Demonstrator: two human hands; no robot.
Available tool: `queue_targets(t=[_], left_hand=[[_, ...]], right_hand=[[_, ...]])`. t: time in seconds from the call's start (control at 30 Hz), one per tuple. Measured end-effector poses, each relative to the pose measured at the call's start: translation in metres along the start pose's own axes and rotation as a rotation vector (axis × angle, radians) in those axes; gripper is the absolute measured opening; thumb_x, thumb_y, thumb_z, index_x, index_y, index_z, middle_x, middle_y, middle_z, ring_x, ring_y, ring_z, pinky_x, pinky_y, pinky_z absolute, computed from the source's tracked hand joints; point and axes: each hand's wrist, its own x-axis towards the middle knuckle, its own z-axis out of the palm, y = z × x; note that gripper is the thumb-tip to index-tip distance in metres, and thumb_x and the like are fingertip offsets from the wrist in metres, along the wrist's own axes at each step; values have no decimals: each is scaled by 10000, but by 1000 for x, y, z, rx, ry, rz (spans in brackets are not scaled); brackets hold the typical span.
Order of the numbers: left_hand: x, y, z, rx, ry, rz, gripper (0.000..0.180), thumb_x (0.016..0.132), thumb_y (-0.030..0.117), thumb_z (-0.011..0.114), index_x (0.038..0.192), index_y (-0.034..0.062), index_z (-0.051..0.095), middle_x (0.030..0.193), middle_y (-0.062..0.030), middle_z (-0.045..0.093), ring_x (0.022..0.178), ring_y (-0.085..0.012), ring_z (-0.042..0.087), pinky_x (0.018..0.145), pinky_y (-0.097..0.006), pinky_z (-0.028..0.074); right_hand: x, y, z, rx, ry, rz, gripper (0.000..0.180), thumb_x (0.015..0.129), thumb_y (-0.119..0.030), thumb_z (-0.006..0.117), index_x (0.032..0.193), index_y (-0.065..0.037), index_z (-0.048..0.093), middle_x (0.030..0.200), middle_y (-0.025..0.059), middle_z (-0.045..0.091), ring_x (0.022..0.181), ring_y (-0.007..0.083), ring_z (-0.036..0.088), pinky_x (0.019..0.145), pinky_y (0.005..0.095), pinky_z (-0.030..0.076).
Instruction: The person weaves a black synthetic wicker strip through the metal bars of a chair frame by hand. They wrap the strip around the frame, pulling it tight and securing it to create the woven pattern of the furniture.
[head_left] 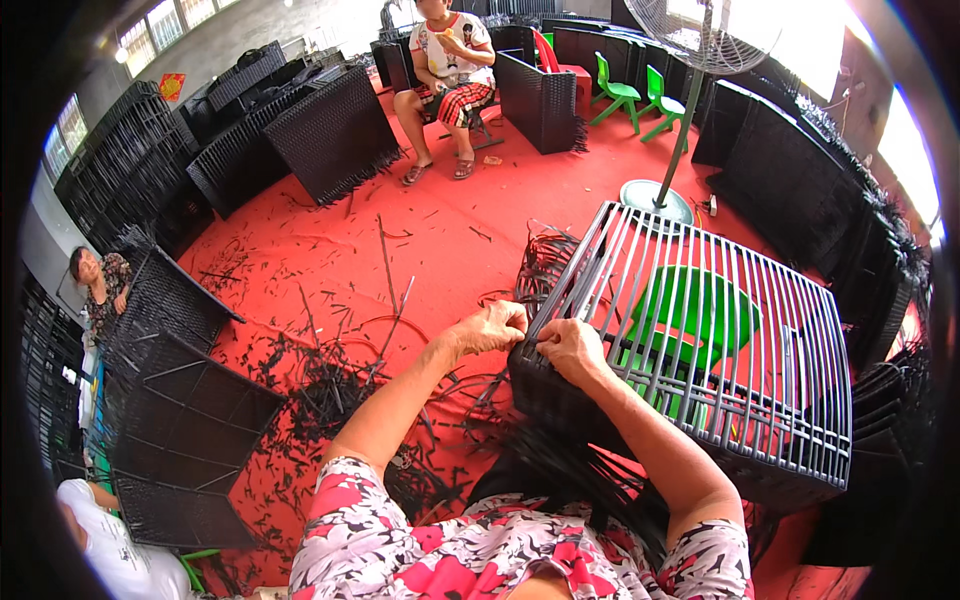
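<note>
In front of me stands a black frame point(790, 440) with a woven wicker side and a top of long parallel slats. Both my hands meet at its near left corner. My left hand point(492, 328) is closed in a pinch just left of that corner, at a thin black plastic strip. On the corner's right side my right hand point(572, 349) has its fingertips pinched together at the same dark strip. The strip is mostly hidden by my fingers. Loose black strips point(548, 262) hang out beyond the corner, and more trail down over my lap.
A green plastic chair point(690, 310) shows through the slats. Black strip scraps point(335, 390) litter the red floor point(470, 215) on the left. Beyond the frame stands a fan point(682, 130) on a round base. Woven panels point(330, 135) line the room; a seated person point(455, 60) is at the back.
</note>
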Motion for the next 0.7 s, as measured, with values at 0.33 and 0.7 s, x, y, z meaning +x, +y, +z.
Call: queue_targets(t=[0.33,0.7], left_hand=[[6,25,-2,151,52,-77,28,681,11,564,701,13,584,568,-53,551,483,-121,534,422,-255,432],[0,2,7,-159,194,-66,78,764,108,575,720,44,582,555,-37,537,442,-109,501,389,-246,411]], right_hand=[[10,-15,-9,-327,-37,-205,118,628,-117,572,658,-19,630,637,194,597,644,334,612,608,414,482],[9,2,9,-402,104,-318,101,682,-106,542,715,-13,560,713,191,584,680,349,594,605,444,463]])
